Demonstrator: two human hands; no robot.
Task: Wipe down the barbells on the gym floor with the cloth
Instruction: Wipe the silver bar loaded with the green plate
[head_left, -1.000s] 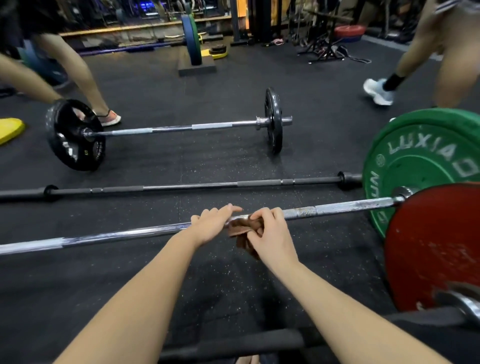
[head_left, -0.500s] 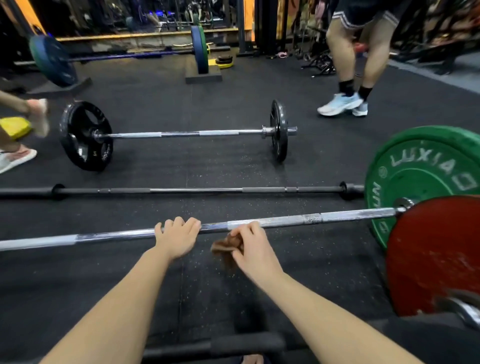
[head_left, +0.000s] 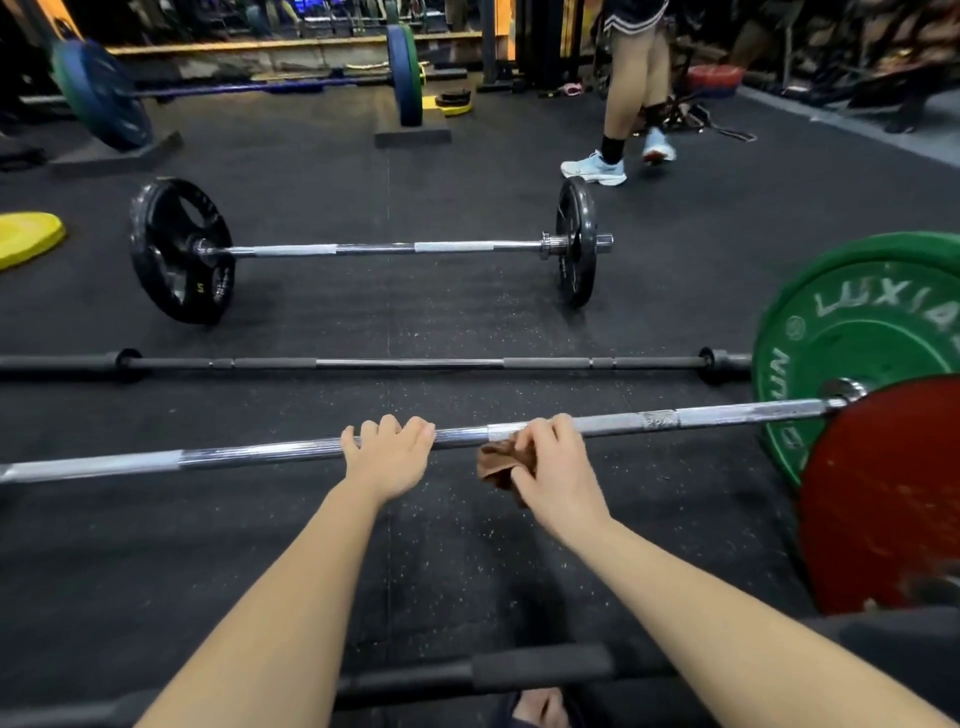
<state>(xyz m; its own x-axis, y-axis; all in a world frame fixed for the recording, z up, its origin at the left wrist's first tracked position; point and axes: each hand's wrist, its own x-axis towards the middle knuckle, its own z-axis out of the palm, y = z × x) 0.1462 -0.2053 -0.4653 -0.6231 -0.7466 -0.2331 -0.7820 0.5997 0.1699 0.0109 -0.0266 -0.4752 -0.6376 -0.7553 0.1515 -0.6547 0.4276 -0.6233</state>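
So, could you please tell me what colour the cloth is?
The cloth is brown, seen in the head view.

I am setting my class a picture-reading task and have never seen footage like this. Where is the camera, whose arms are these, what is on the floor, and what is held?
There is no machine: the camera is worn on a person's head and looks forward and down, so both bare arms are the wearer's. The left hand hooks its fingers over a long silver steel barbell. The right hand pinches a crumpled brown cloth against that bar. The bar's right end enters a green disc plate; a red disc plate stands nearer the camera. Beyond, on the black rubber floor, lie a bare black bar and a shorter barbell with black plates. Another person's legs stand farther back.
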